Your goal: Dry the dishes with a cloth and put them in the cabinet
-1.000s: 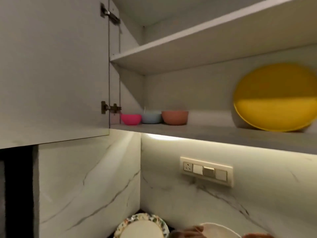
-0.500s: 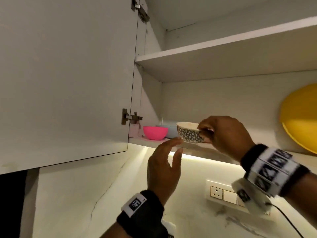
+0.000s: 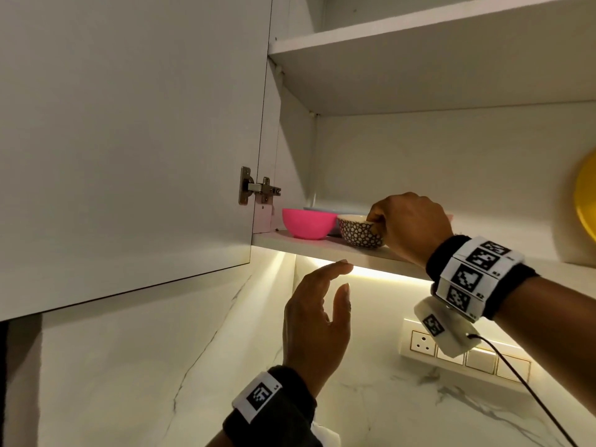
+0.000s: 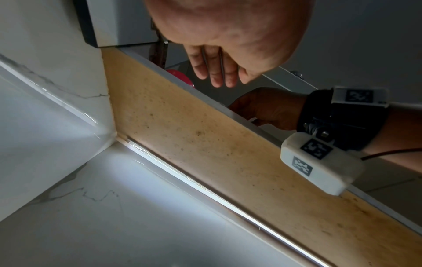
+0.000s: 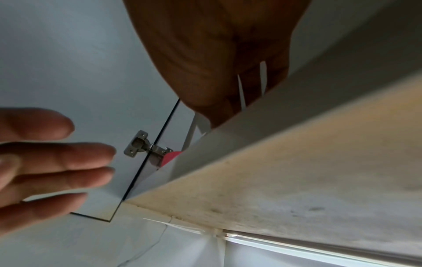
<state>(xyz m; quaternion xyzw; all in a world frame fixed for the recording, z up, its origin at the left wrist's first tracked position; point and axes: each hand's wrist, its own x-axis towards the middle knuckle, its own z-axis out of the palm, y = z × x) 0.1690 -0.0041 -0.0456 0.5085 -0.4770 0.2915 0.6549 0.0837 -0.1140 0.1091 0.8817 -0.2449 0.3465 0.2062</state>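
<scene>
The cabinet stands open, its door swung out to the left on one visible hinge. Two shelf boards show: an upper shelf and the bottom shelf, the latter lit from below by a light strip.

The right hand reaches over the front edge of the bottom shelf, wrist raised and knuckles uppermost. Its fingers are curled, and thumb and fingertips pinch the rim of the patterned bowl on its right side. From the right wrist view the shelf edge hides the fingertips, so the grip cannot be told there.

The left hand is held upright below the shelf, palm facing right, touching nothing. Its fingers are straight and slightly spread, the thumb standing apart; the fingertips lie just under the shelf's front edge.

Count on the bottom shelf: one patterned bowl, one pink bowl, one pale blue dish partly hidden behind the pink bowl, and one yellow plate at the far right, cut off by the frame. Whether anything lies behind the right hand cannot be told.

The patterned bowl sits upright, mouth upward, its base on the bottom shelf near the front edge, just beside the pink bowl on that bowl's right. Being round, it has no long axis sideways. Whether the two bowls touch cannot be told.

One switch panel is fixed to the marble wall below.
</scene>
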